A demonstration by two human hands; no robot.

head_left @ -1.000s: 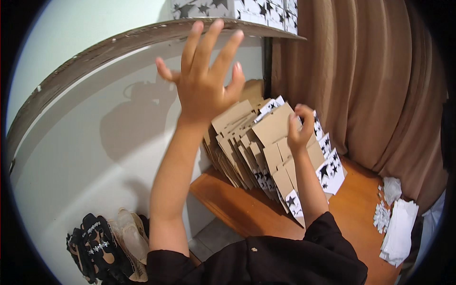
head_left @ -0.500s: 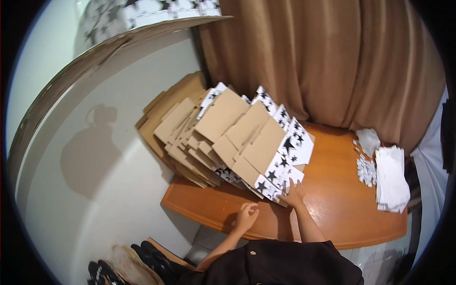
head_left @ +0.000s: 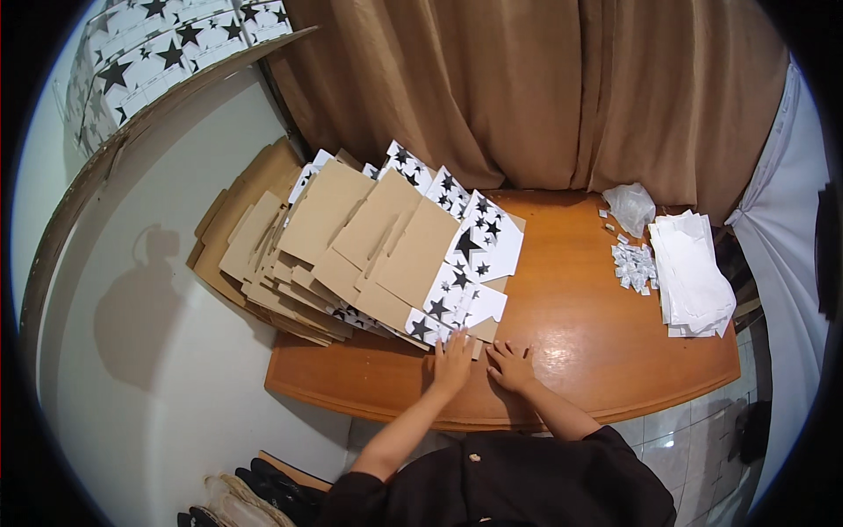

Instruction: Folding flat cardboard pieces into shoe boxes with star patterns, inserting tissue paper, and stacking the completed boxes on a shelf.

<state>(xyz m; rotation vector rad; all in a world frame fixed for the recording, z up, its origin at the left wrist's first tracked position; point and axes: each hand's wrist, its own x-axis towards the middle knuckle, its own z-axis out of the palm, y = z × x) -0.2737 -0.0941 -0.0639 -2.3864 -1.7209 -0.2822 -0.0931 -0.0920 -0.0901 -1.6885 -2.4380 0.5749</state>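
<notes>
A leaning stack of flat unfolded cardboard boxes (head_left: 351, 233) covers the left part of the wooden table (head_left: 580, 351). Their inner sides are plain brown. White flaps with black stars (head_left: 461, 281) show along the right side of the stack. At the stack's near edge, my left hand (head_left: 451, 364) rests with its fingers stretched onto a star-printed flap. My right hand (head_left: 512, 367) lies just to the right, fingers spread on the table top near the corner of the lowest cardboard. Neither hand grips anything that I can see.
On the table's right side are a pile of white paper sheets (head_left: 689, 277), many small pale packets (head_left: 634, 267) and a crumpled clear plastic bag (head_left: 630, 209). Star-printed boxes (head_left: 176, 48) stand on a shelf (head_left: 193, 79) at upper left. A brown curtain (head_left: 527, 97) hangs behind.
My left hand has moved up from the table's near edge onto the flap. My right hand has come off the flap and down onto the table. The view has shifted.
</notes>
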